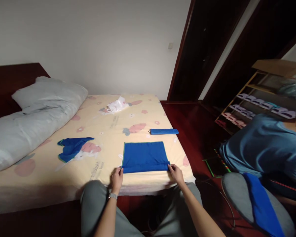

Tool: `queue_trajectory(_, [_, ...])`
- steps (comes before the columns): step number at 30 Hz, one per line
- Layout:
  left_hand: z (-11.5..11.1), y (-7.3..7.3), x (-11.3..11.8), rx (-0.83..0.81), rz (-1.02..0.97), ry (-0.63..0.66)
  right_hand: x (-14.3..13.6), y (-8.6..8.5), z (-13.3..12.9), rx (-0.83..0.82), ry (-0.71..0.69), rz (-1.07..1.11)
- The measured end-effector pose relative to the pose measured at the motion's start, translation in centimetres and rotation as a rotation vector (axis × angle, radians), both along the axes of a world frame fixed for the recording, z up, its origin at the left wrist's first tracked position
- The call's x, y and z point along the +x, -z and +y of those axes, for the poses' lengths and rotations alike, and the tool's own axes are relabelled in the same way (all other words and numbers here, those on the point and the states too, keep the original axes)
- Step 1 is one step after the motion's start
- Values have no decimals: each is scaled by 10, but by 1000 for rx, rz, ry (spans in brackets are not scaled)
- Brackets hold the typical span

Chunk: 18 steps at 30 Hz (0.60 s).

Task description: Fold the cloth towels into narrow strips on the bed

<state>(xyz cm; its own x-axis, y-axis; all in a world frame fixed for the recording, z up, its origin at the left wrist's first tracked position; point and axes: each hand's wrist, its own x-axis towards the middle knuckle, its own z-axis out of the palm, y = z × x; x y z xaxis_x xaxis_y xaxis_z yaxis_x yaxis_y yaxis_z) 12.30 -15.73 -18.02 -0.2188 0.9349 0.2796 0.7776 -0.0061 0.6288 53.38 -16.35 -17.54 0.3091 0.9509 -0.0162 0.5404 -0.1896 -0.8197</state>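
A blue cloth (145, 153) with a thin green edge lies spread on the bed in front of me, its near side folded over in a narrow strip. My left hand (117, 179) pinches the near left corner of that strip. At the near right corner, my right hand (176, 173) grips the other end between thumb and fingers. Beyond the cloth, toward the bed's right edge, lies a blue rolled cloth (164, 131). Another blue cloth (74, 148) sits crumpled to the left, apart from both hands.
The bed (108, 131) has a patterned yellow sheet. A grey quilt (44, 108) lies at left and a white plastic bag (117, 104) near the wall. At right, a person in a blue shirt (256, 144) is beside a grey stool (236, 194) with a blue cloth strip (263, 204); slippers fill a rack (259, 87).
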Motion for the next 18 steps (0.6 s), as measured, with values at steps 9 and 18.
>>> queue_trajectory(9, [4, -16, -3, -88, 289, -25, 2, -6, 2, -22, -9, -63])
queue_trajectory(18, [-2, -22, 4, -100, 338, -70, 1, -7, 1, -59, 1, -125])
